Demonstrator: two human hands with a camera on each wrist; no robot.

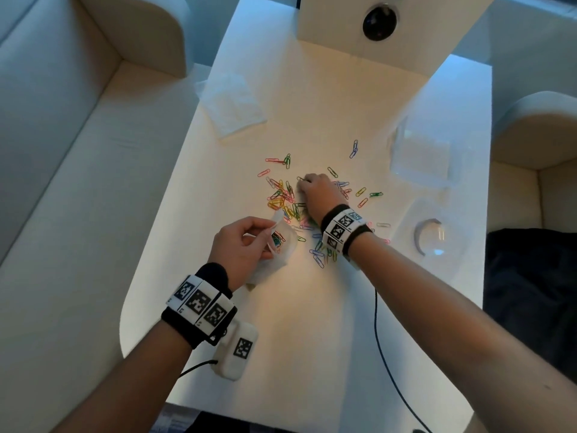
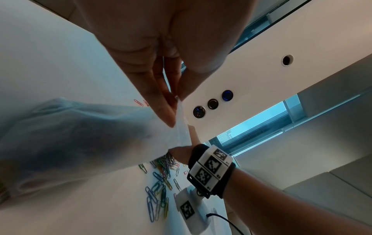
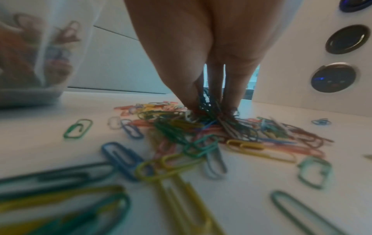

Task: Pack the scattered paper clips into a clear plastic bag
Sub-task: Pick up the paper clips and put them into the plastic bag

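Note:
Coloured paper clips (image 1: 285,198) lie scattered in a heap on the white table (image 1: 312,323). My left hand (image 1: 240,245) pinches the rim of a clear plastic bag (image 1: 281,242) near the heap's front left; several clips show inside the bag. In the left wrist view the thumb and fingers (image 2: 161,101) squeeze the bag's edge (image 2: 181,127). My right hand (image 1: 318,192) reaches into the heap, and its fingertips (image 3: 193,101) close round a bunch of clips (image 3: 213,111). The bag (image 3: 40,55) stands at that view's left.
A white box with a dark lens (image 1: 379,21) stands at the table's far end. A folded tissue (image 1: 231,104) lies far left. Clear plastic packets (image 1: 421,157) and a clear lid (image 1: 434,235) sit at the right. A black cable (image 1: 384,354) trails over the front. Sofas flank both sides.

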